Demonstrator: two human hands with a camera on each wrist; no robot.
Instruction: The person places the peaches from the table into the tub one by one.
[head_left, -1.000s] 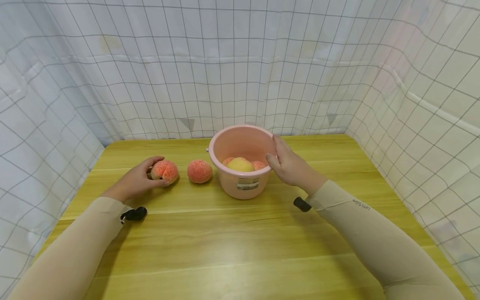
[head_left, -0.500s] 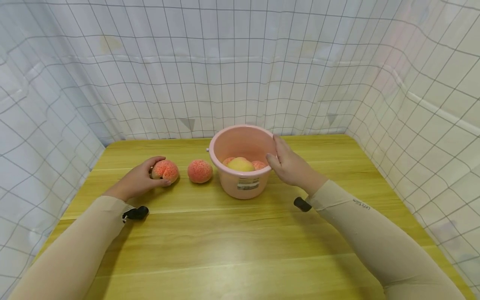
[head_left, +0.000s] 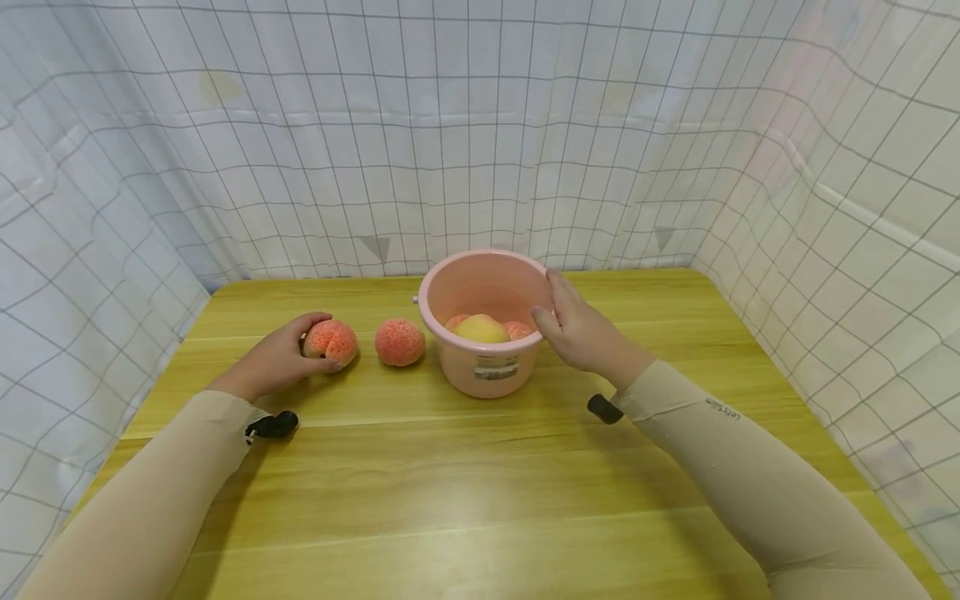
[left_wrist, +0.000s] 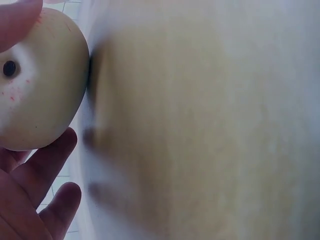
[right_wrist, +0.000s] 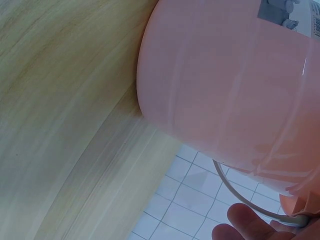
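Table [head_left: 480,500]: yellow wood-grain top, fenced by white grid-patterned sheeting [head_left: 465,142].
Bucket [head_left: 480,333]: pink plastic, upright near the table's far middle, label facing the person; holds several peaches, one yellowish in front.
Right hand [head_left: 581,333]: fingers curved against the bucket's right rim and wall, steadying it.
Left hand [head_left: 273,362]: fingers and thumb curled round the left peach [head_left: 330,342], which rests on the table.
Second peach [head_left: 400,342]: lies free between the held peach and the bucket, just beside the bucket.

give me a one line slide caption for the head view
Left hand grips a peach on the table while the right hand holds the pink bucket.
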